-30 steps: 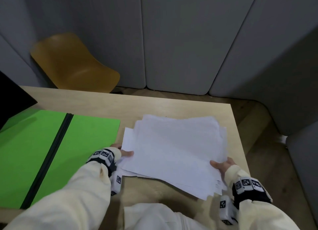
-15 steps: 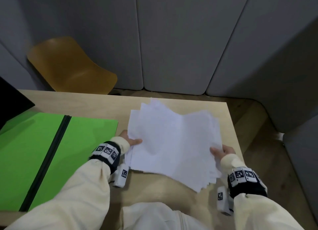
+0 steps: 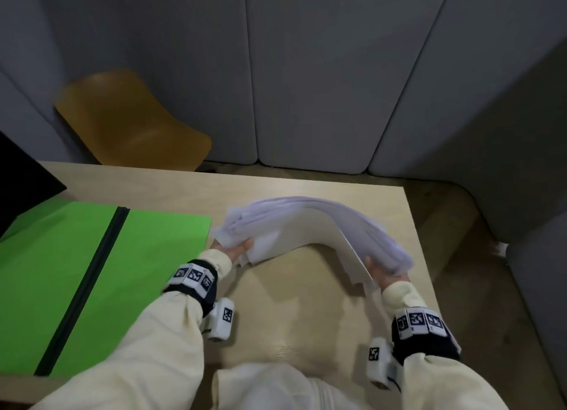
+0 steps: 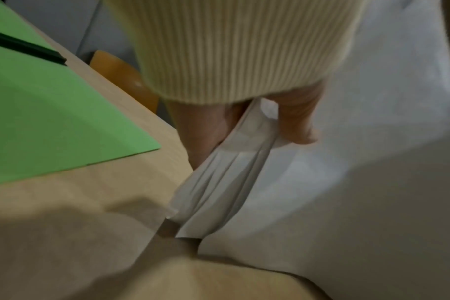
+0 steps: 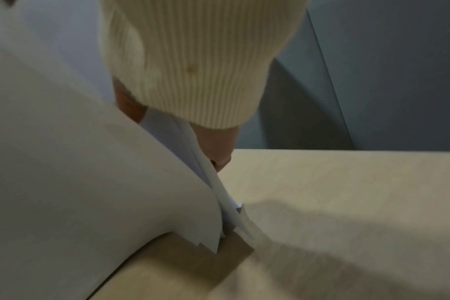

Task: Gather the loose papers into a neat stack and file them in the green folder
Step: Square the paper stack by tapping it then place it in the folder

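White papers point(image 3: 310, 225), unevenly aligned, are raised on edge above the wooden table point(image 3: 306, 302) and bowed into an arch. Left hand point(image 3: 236, 250) pinches their left end, thumb on one face and fingers on the other; right hand point(image 3: 383, 274) grips the right end likewise. Green folder point(image 3: 92, 271) lies open and flat on the table, just beside the left hand.
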### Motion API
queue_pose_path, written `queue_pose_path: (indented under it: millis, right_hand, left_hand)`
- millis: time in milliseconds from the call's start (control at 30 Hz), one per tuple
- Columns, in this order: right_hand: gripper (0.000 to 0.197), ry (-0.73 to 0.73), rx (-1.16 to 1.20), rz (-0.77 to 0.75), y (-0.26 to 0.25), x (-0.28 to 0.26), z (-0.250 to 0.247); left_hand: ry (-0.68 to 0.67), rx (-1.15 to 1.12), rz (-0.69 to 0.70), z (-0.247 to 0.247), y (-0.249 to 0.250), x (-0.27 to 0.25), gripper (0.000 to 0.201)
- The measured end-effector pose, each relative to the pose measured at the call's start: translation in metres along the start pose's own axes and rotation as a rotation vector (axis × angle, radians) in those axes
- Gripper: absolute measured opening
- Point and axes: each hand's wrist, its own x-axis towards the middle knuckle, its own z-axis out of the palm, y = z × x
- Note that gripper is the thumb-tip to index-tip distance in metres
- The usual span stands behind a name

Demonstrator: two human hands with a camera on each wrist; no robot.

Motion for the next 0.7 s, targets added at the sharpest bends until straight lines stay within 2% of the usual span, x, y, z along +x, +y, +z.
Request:
queue_pose_path:
  millis: [67, 100, 167, 200, 233, 267, 333, 400, 467, 567, 600, 633, 667, 700]
  right_hand:
    - [0.062, -0.016, -0.031, -0.001, -0.002, 0.0, 0.003]
    - [0.068, -0.042, -0.044, 0.014, -0.001, 0.002, 0.002]
    - [0.098, -0.124, -0.099, -0.039, 0.0, 0.004, -0.004]
    - [0.114, -0.153, -0.148, -0.082, -0.002, 0.002, -0.007]
    - [0.122, -0.176, -0.208, -0.101, -0.004, 0.0, -0.01]
    - [0.122, -0.206, -0.272, -0.129, -0.007, -0.003, -0.011]
    - [0.114, -0.322, -0.387, -0.157, -0.008, -0.007, -0.014]
    - [0.12, -0.438, -0.423, -0.127, -0.001, -0.002, -0.017]
    - [0.114, -0.47, -0.371, -0.078, -0.006, -0.009, -0.016]
    - [0.08, -0.234, -0.303, -0.017, -0.003, -0.009, -0.01]
    - [0.081, -0.165, -0.211, 0.032, 0.0, -0.006, -0.01]
    - [0.094, -0.111, -0.038, 0.112, 0.004, -0.002, -0.007]
    - [0.114, -0.078, 0.104, 0.133, 0.005, 0.002, -0.003]
    - [0.123, -0.028, 0.218, 0.132, 0.006, 0.006, 0.0]
  left_hand:
    - [0.016, -0.057, -0.017, 0.004, 0.002, -0.007, 0.087]
    - [0.02, -0.06, -0.014, 0.005, 0.001, -0.008, 0.078]
    - [0.02, -0.079, -0.003, 0.004, 0.001, -0.005, 0.068]
    - [0.015, -0.063, -0.017, 0.004, 0.003, -0.007, 0.073]
    - [0.006, -0.031, -0.029, 0.004, 0.006, -0.01, 0.082]
    - [-0.018, -0.016, -0.037, 0.004, 0.009, -0.013, 0.092]
    - [-0.026, -0.001, -0.054, 0.009, 0.015, -0.017, 0.098]
    - [0.058, -0.061, -0.037, 0.013, 0.02, -0.014, 0.091]
    - [0.118, -0.129, 0.0, 0.016, 0.025, -0.011, 0.082]
    - [0.118, -0.089, -0.002, 0.016, 0.028, -0.012, 0.081]
    - [0.115, -0.067, -0.003, 0.015, 0.028, -0.015, 0.081]
    - [0.101, -0.059, 0.003, 0.014, 0.026, -0.015, 0.078]
    - [0.085, -0.051, 0.007, 0.013, 0.024, -0.013, 0.076]
    - [0.077, -0.039, 0.012, 0.012, 0.022, -0.011, 0.077]
